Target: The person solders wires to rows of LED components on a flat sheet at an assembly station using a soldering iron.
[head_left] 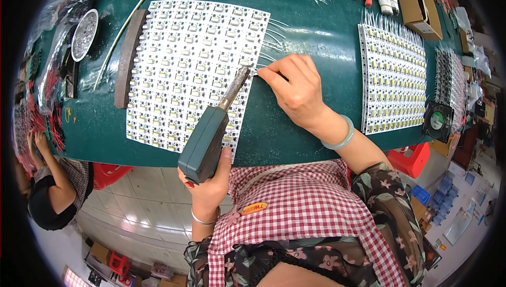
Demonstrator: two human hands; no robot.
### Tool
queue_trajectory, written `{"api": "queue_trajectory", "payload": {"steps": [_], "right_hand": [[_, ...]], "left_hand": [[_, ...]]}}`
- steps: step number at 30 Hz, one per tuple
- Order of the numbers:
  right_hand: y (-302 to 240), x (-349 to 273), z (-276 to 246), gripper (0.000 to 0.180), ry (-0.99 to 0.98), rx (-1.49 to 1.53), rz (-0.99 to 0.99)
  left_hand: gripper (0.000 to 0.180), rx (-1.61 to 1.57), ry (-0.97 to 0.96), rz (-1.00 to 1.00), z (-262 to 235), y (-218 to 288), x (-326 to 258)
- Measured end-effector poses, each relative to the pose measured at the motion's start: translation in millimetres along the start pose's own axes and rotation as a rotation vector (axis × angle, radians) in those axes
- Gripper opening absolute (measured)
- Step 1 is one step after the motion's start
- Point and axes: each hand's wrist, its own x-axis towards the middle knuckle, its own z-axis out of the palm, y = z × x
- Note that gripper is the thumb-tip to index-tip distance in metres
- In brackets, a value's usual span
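Green soldering gun (206, 142) meets white LED panel (192, 71)

Left hand (208, 187) grips the gun, tip angled to the panel's right edge on the counter (311, 29); right hand (295, 89) pinches 1 thin wire (261, 68) steady there.

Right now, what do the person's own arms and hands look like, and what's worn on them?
Both forearms are bare. The left hand has red-painted nails and a thin silver bangle at the wrist. The right hand has a pale green, jade-like bangle on its wrist. Dark floral sleeves cover the upper arms, beside a red-and-white checked apron.
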Motion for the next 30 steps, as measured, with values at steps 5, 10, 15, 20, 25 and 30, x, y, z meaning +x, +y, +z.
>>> {"api": "queue_trajectory", "payload": {"steps": [5,10,15,20,25,30], "right_hand": [[-1.2,0.2,-0.5,0.016,-0.009,-0.002,0.006],[-2.1,0.6,-0.3,0.015,-0.006,-0.011,0.017],[-1.8,0.3,0.1,0.015,0.000,-0.019,0.020],[-1.7,1.3,0.6,0.015,0.006,-0.031,0.011],[-0.5,0.2,1.5,0.014,0.004,-0.035,0.007],[-1.0,1.1,1.6,0.014,0.009,-0.038,0.003]], "left_hand": [[0.023,-0.014,-0.002,0.003,0.7,0.5,-0.1],[0.020,0.037,-0.025,0.034,0.4,-0.4,0.8],[0.019,0.056,-0.031,0.038,0.9,-1.6,1.4],[0.020,0.043,-0.034,0.020,0.6,1.1,2.1],[0.024,0.050,0.009,0.050,-1.8,-2.4,-0.3],[0.025,0.062,0.017,0.070,-3.4,-1.0,-1.7]]}}
